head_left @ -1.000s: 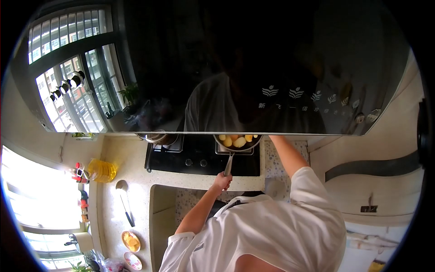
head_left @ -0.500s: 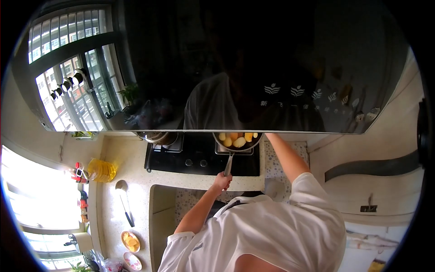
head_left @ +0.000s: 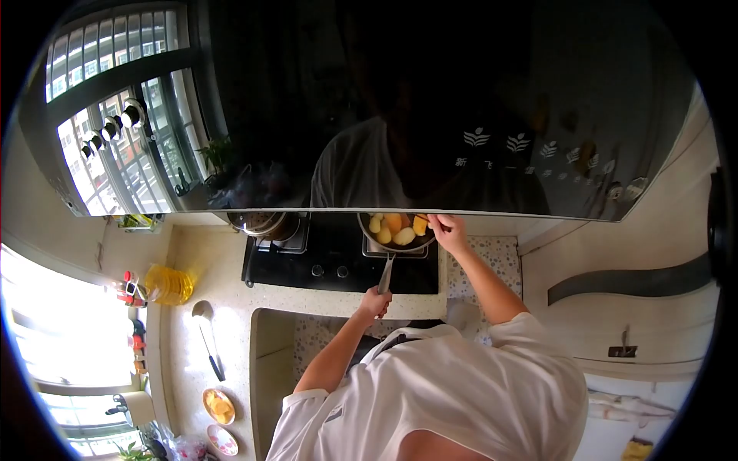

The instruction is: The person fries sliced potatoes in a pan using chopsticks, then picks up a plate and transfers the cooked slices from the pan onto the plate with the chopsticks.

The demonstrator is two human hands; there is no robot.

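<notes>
A frying pan [head_left: 374,245] with yellow and orange food pieces [head_left: 403,235] sits on the right burner of the black gas stove [head_left: 330,270]. My left hand [head_left: 376,303] is wrapped round the pan's handle [head_left: 386,274], below the pan. At the pan's right rim is my right hand [head_left: 449,232], its fingers closed together; what they hold is too small to make out. The range hood hides the pan's far side.
The dark range hood [head_left: 384,169] spans the top. A pot [head_left: 265,225] stands on the left burner. On the left counter are an oil bottle [head_left: 169,285], a ladle [head_left: 208,342], a plate of yellow pieces [head_left: 219,406] and a patterned plate [head_left: 222,439].
My right hand has come into view from behind the hood's edge, at the pan's right side. More of the pan shows. My left hand still grips the handle.
</notes>
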